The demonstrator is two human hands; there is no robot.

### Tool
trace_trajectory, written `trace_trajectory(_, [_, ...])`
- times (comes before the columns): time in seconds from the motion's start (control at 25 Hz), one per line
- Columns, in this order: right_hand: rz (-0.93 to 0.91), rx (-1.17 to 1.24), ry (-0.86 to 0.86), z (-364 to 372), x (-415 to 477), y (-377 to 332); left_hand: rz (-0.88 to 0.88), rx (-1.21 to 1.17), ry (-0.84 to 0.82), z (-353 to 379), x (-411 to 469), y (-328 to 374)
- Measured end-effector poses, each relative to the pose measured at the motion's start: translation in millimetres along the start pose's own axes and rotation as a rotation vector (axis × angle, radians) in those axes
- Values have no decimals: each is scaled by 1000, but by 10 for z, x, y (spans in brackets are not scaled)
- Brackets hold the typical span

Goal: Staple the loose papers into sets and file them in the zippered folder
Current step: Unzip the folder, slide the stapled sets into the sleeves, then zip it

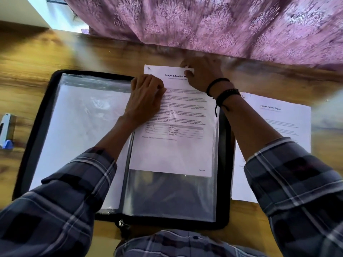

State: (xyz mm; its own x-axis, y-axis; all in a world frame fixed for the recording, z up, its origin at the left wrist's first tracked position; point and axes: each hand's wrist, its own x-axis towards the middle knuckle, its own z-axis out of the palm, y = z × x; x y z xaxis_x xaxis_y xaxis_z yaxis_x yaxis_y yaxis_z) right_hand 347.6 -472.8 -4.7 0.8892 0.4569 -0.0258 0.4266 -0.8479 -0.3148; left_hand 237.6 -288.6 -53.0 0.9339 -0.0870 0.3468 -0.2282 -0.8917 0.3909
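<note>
A black zippered folder (225, 164) lies open on the wooden table, with clear plastic sleeves inside. A stapled paper set headed "Sample Education" (172, 151) sits partway inside the right-hand sleeve (170, 197), its top sticking out past the folder's far edge. My right hand (202, 73) pinches the top edge of that set. My left hand (146, 97) has curled fingers on the sleeve's opening at the paper's left edge. The left sleeve (78, 127) holds white sheets.
Another paper set headed "Sample Health Report" (278, 123) lies on the table right of the folder, partly under my right forearm. A grey and blue stapler (6, 132) stands at the left edge. A pink patterned cloth (204, 21) hangs along the table's far side.
</note>
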Motion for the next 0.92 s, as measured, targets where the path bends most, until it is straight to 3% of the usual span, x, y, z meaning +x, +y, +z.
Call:
trace_trajectory(0.24, [-31, 7, 13, -91, -135, -135, -14, -18, 31, 23, -6, -24])
trace_trajectory(0.52, [113, 28, -496, -197, -239, -332, -53, -88, 78, 38, 19, -69])
trace_trajectory(0.6, [132, 8, -424, -139, -384, -340, -59, -99, 78, 29, -12, -64])
trace_trajectory(0.76, [70, 65, 69, 101, -1132, -305, -97, -65, 65, -33, -7, -50])
trace_trajectory(0.84, [38, 132, 110, 265, -1652, -418, -59, -28, 46, -26, -153, 43])
trace_trajectory(0.92, [23, 163, 42, 475, -2124, -577, -31, 38, -24, -6, -496, 223])
